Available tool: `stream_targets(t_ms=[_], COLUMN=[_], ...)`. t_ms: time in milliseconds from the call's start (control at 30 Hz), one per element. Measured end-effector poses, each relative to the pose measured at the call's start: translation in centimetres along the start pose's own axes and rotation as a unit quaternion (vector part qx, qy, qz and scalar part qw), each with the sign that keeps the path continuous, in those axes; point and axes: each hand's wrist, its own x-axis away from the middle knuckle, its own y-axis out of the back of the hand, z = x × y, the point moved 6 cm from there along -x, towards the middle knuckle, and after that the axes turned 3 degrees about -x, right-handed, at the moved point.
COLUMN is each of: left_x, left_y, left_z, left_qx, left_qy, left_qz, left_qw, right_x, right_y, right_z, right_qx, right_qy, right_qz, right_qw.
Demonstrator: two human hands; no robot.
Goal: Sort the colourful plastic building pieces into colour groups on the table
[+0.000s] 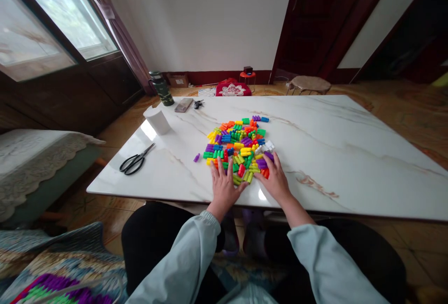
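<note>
While the person sits close against the near edge of the white marble-patterned table (350, 154), pale blue sleeves (189, 252) reach forward over dark trousers. Just past the table edge, the left hand (224, 187) lies palm down with its fingers spread flat, the fingertips touching the nearest pieces of a pile of coloured plastic blocks (240, 143). The right hand (275, 180) lies just beside it, also opened flat and palm down, its fingers resting on the purple and red pieces at the pile's near right corner. Neither hand grips anything; both simply press against the near rim of the heap from either side. The pile sits slightly left of the table's middle and spreads away from the hands, a mix of yellow, green, blue, orange, red, purple and a few white pieces. One stray purple block (196, 157) lies apart to the left of the heap. Farther left, near the table's edge, black scissors (135, 161) lie with their handles toward the person. Beyond them stands a white tissue roll (157, 120), and at the far left corner lie a phone (184, 104) and a bunch of keys (198, 103). On the floor behind the table stand a camouflage bottle (161, 88), a red cushion (233, 89) and a round stool (310, 83), before a dark wooden door (315, 19).
</note>
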Motion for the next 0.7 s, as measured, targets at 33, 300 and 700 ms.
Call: stream_targets(t_ms=[33,300,700], left_x=[-0.2,-1.6,-6.8], left_y=[-0.4,-0.6,2.0], left_z=[-0.5,-2.8,10.1], left_qx=[0.001,0.075,0.099], left_qy=[-0.011,-0.118,0.174], left_qz=[-0.005,-0.016,-0.040], left_qw=[1.000,0.990,0.979], right_x=[-0.1,-0.7,-4.6], right_y=[0.2,2.2,1.4], right_z=[-0.4,-2.5,-4.9], right_qx=[-0.010,-0.077,0.044], right_qy=[-0.004,-0.024,-0.192], right_qz=[-0.015,-0.159,-0.159], right_qw=[1.000,0.984,0.967])
